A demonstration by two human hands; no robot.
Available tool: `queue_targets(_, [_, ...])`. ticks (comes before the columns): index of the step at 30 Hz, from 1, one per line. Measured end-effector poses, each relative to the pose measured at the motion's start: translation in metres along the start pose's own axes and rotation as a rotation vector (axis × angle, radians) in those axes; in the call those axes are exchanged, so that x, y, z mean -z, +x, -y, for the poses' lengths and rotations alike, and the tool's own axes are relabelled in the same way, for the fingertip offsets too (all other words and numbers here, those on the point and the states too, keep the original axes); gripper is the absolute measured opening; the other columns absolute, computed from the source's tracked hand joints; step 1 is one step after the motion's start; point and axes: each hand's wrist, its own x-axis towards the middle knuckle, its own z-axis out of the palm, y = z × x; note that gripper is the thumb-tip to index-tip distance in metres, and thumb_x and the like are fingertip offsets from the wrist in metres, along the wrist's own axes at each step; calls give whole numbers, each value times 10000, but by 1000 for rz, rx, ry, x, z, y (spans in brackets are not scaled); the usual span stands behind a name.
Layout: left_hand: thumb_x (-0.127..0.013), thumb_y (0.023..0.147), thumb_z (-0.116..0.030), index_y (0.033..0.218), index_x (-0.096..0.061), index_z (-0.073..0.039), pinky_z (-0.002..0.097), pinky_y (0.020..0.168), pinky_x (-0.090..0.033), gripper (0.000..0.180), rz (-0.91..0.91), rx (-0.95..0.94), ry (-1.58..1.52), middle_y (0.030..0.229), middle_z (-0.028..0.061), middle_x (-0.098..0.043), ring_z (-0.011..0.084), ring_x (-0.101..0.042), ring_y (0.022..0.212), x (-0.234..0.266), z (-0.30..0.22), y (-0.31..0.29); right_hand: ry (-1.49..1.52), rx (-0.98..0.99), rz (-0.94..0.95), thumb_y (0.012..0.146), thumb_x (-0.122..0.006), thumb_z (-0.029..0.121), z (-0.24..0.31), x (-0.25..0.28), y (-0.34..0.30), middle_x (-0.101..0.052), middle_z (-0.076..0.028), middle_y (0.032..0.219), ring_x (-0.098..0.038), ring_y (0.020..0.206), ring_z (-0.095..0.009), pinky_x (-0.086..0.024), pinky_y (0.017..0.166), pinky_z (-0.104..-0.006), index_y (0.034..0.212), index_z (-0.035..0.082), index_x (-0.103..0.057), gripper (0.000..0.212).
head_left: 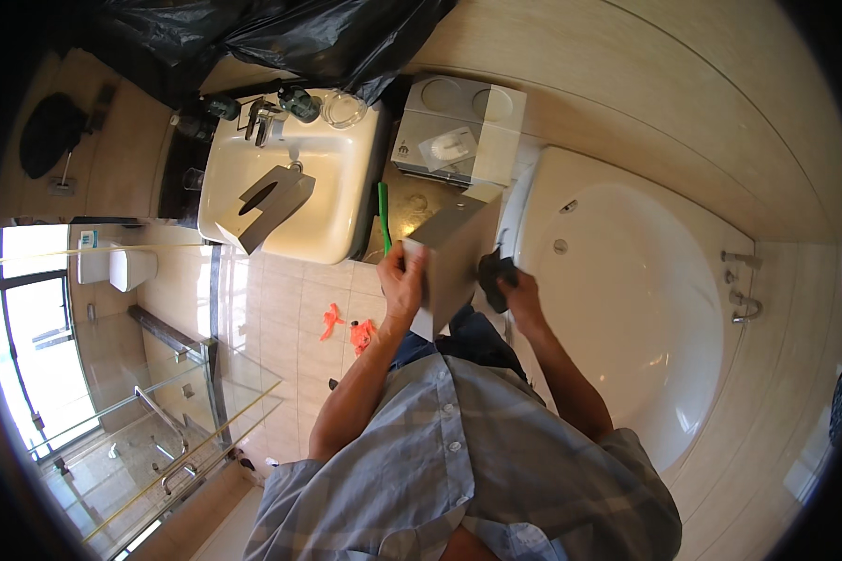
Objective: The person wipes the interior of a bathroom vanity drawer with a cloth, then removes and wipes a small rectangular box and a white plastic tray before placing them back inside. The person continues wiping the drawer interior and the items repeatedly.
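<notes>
My left hand (404,279) grips the left edge of a metallic grey box (454,254), a tissue-box cover held tilted above the dark counter. On the box's right side my right hand (519,292) presses a dark cloth (493,278) against it. A matching metal lid with an oval slot (269,203) lies across the white sink (332,182) to the left. A green stick-like item (384,215) rests on the counter just above my left hand.
A white bathtub (627,309) fills the right side, with taps (744,304) at its far end. A grey tray (444,131) sits behind the counter. Black plastic bag (290,37) hangs at top. Orange scraps (346,327) lie on the tiled floor. A glass shower enclosure (159,411) stands at lower left.
</notes>
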Motion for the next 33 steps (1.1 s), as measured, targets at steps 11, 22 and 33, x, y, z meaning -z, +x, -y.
queue_targets(11, [-828,718,-438,691,-558,-37,381,460,-386,485,391,-727,440,650,99,-487,276,-495,489,-25,-22,-17,223,153,-354,957,-574,118,37,22,23,-695,-121,1037,-678,881,-232,-529,808,-326,1189,-23,-620,275])
queue_targets(22, [-620,903,-340,712,-501,-23,413,476,-365,389,338,-701,304,665,150,-464,345,-495,520,4,-21,13,-216,945,153,892,-563,104,120,-29,-50,-568,-204,1331,-451,1344,-393,-302,1150,-489,1257,8,-579,378])
queue_targets(33, [-462,965,-382,758,-506,-12,419,521,-338,426,50,-567,353,611,156,-449,361,-484,550,11,-4,2,-438,967,-4,827,-633,-10,120,-49,0,-557,-166,1351,-394,1378,-401,-268,1153,-542,1254,26,-591,431])
